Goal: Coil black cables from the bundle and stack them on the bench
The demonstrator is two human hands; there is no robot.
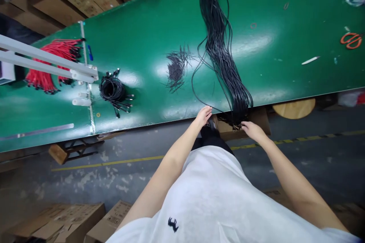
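A long bundle of black cables (221, 49) runs down the green table and hangs over its near edge. My left hand (204, 115) is at that edge, its fingers pinched on a single black cable (196, 92) that loops out from the bundle. To the right, my right hand (253, 130) has its fingertips closed at the dark cable ends below the edge; exactly which strand they grip is too small to make out. Left of the bundle lies a loose pile of short black pieces (176, 69).
A coiled black cable bunch (112, 88) and red cables (47, 68) lie to the left by a white metal frame (42, 59). Orange-handled scissors (351, 40) and a white blade-like tool (310, 60) are on the right. Below the edge are a cardboard box (260, 121) and a round stool (295, 108).
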